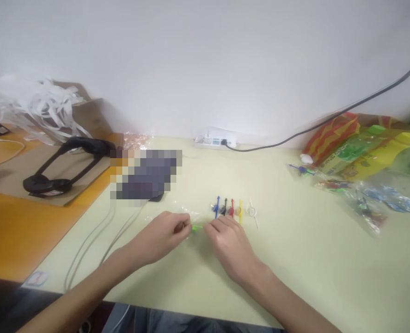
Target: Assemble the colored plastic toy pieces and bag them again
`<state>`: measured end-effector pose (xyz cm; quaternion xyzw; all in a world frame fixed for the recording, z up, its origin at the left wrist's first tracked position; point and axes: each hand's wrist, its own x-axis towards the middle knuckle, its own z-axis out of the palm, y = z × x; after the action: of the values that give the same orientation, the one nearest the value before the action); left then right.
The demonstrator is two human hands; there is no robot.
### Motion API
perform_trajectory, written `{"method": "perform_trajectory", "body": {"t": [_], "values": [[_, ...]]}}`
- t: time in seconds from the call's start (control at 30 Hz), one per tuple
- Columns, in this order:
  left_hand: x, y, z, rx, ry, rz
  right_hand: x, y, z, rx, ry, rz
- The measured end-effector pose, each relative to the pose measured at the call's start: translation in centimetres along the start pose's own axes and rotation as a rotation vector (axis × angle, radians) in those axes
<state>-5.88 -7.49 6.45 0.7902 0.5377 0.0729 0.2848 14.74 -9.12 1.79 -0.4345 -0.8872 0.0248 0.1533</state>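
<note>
Near the front middle of the pale yellow-green tabletop (295,259) I see both bare hands brought close together. My view shows the left hand (166,236) curled into a loose fist, thumb and fingers pinched on one end of a small bright green plastic stick (197,227), with a crumpled clear plastic wrapper (191,215) bunched just above its knuckles. The right hand (227,245) lies palm down with the fingers bent; its fingertips meet the other end of the green stick, though I cannot tell whether they truly grip it or only touch it. The stick sits between the two hands, just above the table surface.

Just beyond the right hand, a short row of small coloured plastic pieces (233,209) lies side by side on the table: blue, black, red, yellow, and a white one a little apart to the right.

Farther back, against the white wall, a white power strip (214,139) has a dark cable (329,119) running off to the right. Along the right edge there are colourful printed packages (360,148) and clear bags of small toys (371,203). On the left, black headphones (62,169) rest on a flat piece of brown cardboard (3,178), with shredded white paper strips (34,108) heaped behind them. Two thin grey cords (90,243) trail down the left side of the table.
</note>
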Motion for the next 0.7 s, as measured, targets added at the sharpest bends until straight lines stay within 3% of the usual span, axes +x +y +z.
{"method": "perform_trajectory", "body": {"t": [0.13, 0.37, 0.57, 0.7], "values": [[0.2, -0.2, 0.6, -0.04, -0.023, -0.004, 0.5, -0.9, 0.6, 0.174, 0.034, 0.016], [0.0, -0.4, 0.8, -0.097, 0.015, 0.005, 1.4, -1.6, 3.1, 0.809, 0.039, 0.373], [-1.0, -4.0, 0.7, 0.223, 0.108, 0.373, 1.4, -1.5, 3.8, 0.966, 0.029, 0.433], [-0.9, -6.2, 2.5, 0.365, 0.14, 0.464, 1.5, -2.1, 4.2, 1.034, 0.031, 0.46]]}}
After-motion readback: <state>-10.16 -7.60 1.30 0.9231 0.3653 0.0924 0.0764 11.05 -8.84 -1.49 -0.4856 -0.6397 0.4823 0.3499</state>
